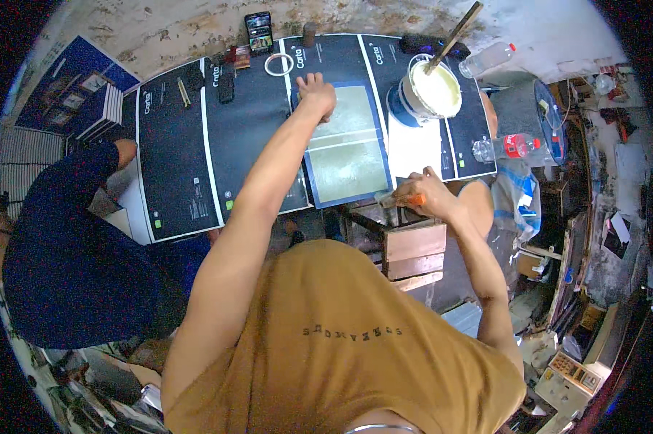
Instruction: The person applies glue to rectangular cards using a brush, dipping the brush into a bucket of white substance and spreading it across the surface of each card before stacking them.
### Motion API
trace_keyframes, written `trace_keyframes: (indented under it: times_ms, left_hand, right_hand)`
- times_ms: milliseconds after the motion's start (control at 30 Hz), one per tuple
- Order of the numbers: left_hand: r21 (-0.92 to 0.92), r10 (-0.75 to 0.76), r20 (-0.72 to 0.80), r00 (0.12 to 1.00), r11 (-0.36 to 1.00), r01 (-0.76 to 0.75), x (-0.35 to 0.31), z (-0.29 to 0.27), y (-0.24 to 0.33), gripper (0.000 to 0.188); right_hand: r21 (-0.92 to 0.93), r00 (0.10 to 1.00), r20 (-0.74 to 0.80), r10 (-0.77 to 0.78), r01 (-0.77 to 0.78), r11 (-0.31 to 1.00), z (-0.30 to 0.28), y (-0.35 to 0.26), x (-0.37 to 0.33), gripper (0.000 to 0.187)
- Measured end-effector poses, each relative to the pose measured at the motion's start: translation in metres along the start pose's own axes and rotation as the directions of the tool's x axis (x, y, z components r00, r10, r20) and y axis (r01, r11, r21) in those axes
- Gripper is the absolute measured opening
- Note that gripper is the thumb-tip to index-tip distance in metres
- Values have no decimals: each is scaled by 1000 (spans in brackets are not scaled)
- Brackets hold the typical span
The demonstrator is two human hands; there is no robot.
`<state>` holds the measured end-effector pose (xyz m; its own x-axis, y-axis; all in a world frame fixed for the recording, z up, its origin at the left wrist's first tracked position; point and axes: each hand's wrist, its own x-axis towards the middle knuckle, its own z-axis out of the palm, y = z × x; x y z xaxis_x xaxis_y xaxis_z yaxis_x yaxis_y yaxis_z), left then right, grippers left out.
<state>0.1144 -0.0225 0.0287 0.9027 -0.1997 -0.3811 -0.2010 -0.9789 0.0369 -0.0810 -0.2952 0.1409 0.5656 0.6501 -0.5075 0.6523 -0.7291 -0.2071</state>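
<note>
My left hand [317, 98] rested, fingers curled, on the upper left of a flat, blue-bordered sheet [348, 173] bearing two glossy, pale-green rectangles; I couldn't tell whether it pinched anything. The sheet lay on smooth black boards [250, 145]. My right hand [433, 195] gripped an orange-handled tool [417, 200] by its lower right corner.
</note>
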Motion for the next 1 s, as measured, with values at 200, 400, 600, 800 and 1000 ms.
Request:
trace_keyframes:
  times_ms: [200,400,600,800,1000]
  left_hand:
    - [32,27,7,1000,999,-27,2,-8,5,80]
    - [47,34,-12,999,998,-33,-6,-17,10,72]
    - [-253,-31,-414,910,964,-83,-72,27,-1,77]
    - [-331,29,-118,993,941,-67,-185,70,40,75]
    - [-308,-88,-40,995,949,72,-190,64,53,79]
  right_hand:
    - [90,769,-638,-44,132,987,-2,-53,76,36]
    - [262,876,-474,-93,241,935,30,-113,80,29]
    - [885,624,-419,659,121,449,6,-22,-8,20]
    - [938,395,-347,851,145,315,50,13,46,23]
    - [621,402,-629,665,-255,741,84,33,16,28]
